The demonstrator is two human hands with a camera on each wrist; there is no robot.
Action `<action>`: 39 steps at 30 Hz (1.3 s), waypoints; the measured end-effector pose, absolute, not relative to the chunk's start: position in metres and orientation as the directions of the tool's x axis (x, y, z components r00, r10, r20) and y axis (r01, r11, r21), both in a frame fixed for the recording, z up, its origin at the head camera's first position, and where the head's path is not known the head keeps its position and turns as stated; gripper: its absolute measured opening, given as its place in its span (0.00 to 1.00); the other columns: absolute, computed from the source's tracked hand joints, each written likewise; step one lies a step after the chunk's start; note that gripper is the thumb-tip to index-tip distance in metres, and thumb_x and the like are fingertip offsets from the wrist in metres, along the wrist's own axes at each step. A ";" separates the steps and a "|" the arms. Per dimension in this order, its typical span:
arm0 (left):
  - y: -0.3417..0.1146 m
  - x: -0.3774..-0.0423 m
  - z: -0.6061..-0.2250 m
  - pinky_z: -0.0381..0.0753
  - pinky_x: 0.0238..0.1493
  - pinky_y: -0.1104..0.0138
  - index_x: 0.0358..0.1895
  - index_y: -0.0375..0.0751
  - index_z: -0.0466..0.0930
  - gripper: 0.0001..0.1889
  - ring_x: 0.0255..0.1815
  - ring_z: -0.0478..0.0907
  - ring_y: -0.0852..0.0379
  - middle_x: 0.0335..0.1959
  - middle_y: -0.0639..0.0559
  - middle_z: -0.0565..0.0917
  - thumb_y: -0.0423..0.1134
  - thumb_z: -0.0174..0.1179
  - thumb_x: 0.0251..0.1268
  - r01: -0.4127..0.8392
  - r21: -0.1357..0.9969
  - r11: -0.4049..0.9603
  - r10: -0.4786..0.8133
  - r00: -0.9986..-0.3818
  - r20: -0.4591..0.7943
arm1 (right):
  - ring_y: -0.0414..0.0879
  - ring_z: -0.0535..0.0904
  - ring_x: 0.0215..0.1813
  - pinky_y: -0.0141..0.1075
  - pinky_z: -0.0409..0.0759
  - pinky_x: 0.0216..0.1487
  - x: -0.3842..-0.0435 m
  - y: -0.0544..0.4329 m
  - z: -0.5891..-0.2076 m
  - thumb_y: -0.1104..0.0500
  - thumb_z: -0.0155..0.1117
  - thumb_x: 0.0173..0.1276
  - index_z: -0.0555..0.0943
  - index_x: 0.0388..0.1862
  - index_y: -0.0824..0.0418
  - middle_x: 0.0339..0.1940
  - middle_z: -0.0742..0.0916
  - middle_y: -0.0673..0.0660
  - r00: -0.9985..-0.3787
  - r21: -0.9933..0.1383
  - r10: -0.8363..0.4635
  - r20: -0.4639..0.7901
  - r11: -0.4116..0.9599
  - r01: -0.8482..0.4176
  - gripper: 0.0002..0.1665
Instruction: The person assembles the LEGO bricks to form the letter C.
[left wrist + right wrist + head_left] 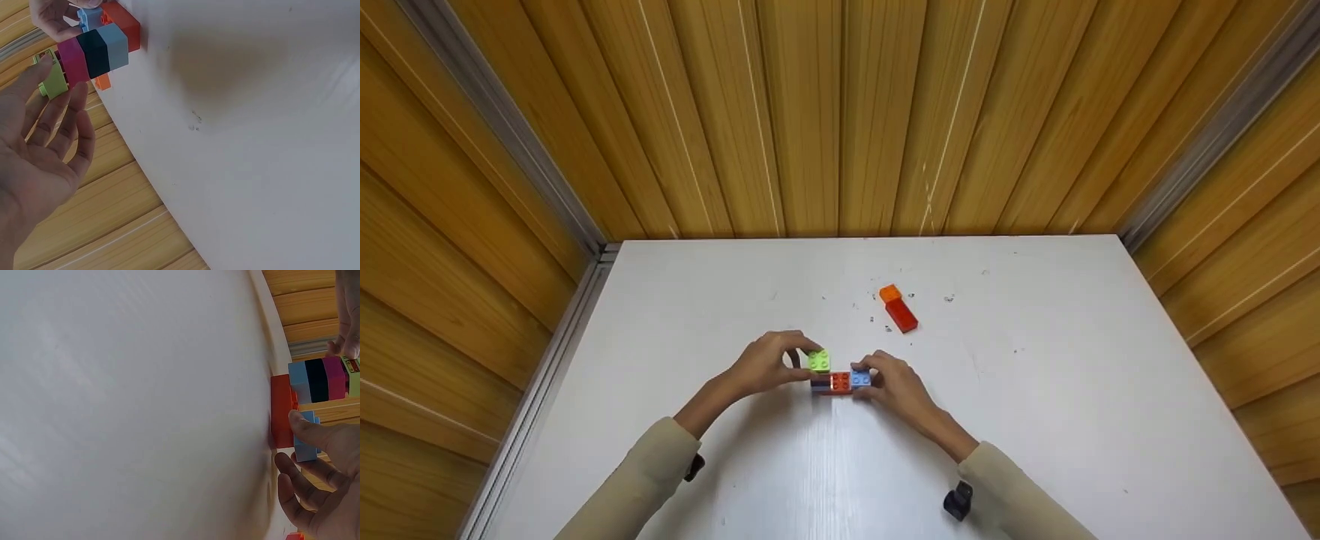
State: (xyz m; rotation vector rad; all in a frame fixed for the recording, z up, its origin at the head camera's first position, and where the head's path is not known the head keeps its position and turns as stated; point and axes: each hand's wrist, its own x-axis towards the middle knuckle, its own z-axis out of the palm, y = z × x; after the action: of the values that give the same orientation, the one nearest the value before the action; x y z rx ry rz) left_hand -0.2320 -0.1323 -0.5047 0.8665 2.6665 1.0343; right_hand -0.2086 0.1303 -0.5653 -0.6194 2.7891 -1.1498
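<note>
On the white tabletop stands a long red toy brick (840, 383) carrying a column of bricks at one end. Upward, the column runs light blue (116, 46), dark (94, 54), magenta (73, 62) and lime green. My left hand (769, 363) pinches the lime green brick (819, 360) between thumb and fingers; a narrow gap shows between it and the magenta brick. Atop the red brick's other end sits a second light blue brick (860, 379), which my right hand (901, 386) pinches. Red studs show between the column and this brick.
Farther back on the table (1035, 360) lie another red brick (901, 316) and an orange brick (889, 293), end to end. Wood-patterned panels (840, 120) stand behind the table and at both sides.
</note>
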 end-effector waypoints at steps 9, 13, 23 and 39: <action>-0.125 -0.236 -0.496 0.79 0.33 0.66 0.51 0.47 0.90 0.18 0.34 0.85 0.57 0.41 0.54 0.89 0.42 0.77 0.56 0.465 0.568 0.679 0.564 -0.826 0.002 | 0.43 0.82 0.40 0.33 0.81 0.45 -0.209 0.131 -0.566 0.61 0.79 0.58 0.86 0.52 0.58 0.42 0.86 0.52 -0.914 -0.692 -0.395 0.088 0.636 -0.342 0.22; -0.119 -0.234 -0.496 0.76 0.30 0.68 0.50 0.47 0.91 0.18 0.30 0.81 0.60 0.41 0.53 0.90 0.42 0.78 0.54 0.456 0.546 0.703 0.542 -0.840 0.004 | 0.44 0.82 0.40 0.33 0.82 0.44 -0.207 0.134 -0.566 0.62 0.79 0.57 0.86 0.53 0.59 0.41 0.86 0.52 -0.914 -0.684 -0.395 0.099 0.640 -0.350 0.23; -0.116 -0.228 -0.504 0.71 0.24 0.71 0.51 0.46 0.90 0.21 0.26 0.77 0.62 0.32 0.52 0.83 0.46 0.78 0.53 0.522 0.464 0.716 0.544 -0.833 0.098 | 0.43 0.81 0.40 0.33 0.82 0.45 -0.207 0.131 -0.565 0.62 0.78 0.59 0.85 0.53 0.59 0.42 0.86 0.53 -0.916 -0.688 -0.391 0.094 0.639 -0.344 0.21; -0.118 -0.216 -0.523 0.79 0.37 0.68 0.53 0.42 0.85 0.19 0.36 0.84 0.54 0.43 0.50 0.83 0.39 0.75 0.58 0.440 0.654 0.616 0.468 -0.872 0.145 | 0.43 0.79 0.41 0.31 0.78 0.43 -0.207 0.137 -0.569 0.58 0.77 0.62 0.84 0.57 0.57 0.44 0.86 0.53 -0.910 -0.720 -0.404 0.092 0.604 -0.341 0.24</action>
State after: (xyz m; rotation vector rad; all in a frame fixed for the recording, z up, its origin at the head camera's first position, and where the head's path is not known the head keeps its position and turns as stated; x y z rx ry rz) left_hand -0.2159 -0.1180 -0.5225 0.7837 2.7879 1.1110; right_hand -0.2073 0.1367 -0.5689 -0.6374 2.7415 -1.2051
